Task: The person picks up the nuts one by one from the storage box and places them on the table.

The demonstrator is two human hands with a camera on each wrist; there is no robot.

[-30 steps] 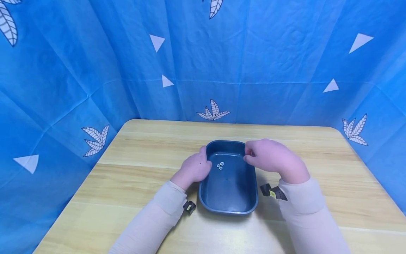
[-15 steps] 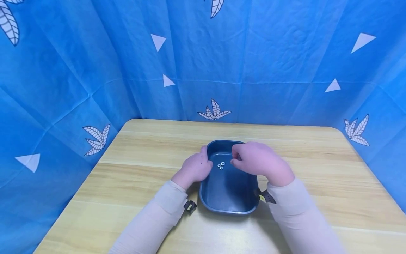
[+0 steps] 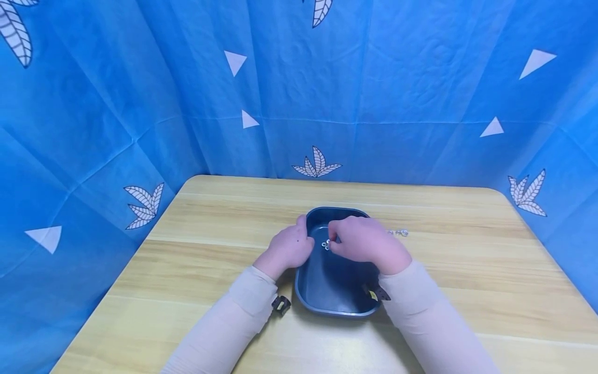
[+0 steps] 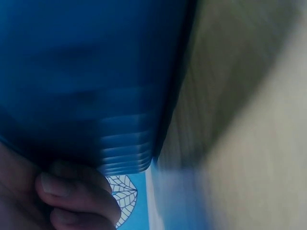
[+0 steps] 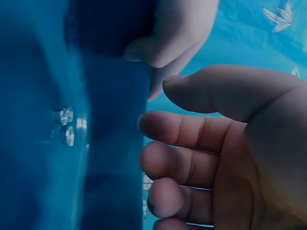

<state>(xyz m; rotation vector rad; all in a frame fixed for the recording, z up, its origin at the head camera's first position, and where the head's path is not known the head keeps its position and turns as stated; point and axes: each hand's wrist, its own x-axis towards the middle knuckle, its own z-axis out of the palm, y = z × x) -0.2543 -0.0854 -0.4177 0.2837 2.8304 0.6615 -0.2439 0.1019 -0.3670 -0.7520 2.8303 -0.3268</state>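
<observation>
A dark blue plastic tray (image 3: 337, 313) stands on the table, with a few small silver nuts (image 3: 326, 245) on its floor. My left hand (image 3: 290, 246) grips the tray's left rim, thumb toward the inside. Its curled fingers (image 4: 76, 191) press the outer wall in the left wrist view. Over the tray hovers my right hand (image 3: 364, 241), its fingertips near the nuts in the head view. In the right wrist view its thumb and fingers (image 5: 163, 127) are bent and apart with nothing between them, and the nuts (image 5: 70, 136) lie beyond.
Small silver pieces (image 3: 404, 233) lie on the wooden table (image 3: 224, 270) right of the tray, partly behind my right hand. A blue patterned curtain (image 3: 299, 104) hangs behind and at both sides. Dark straps sit at both wrists.
My right hand has moved left from the tray's right rim to above the nuts, uncovering the silver pieces on the table. The left hand has kept its grip.
</observation>
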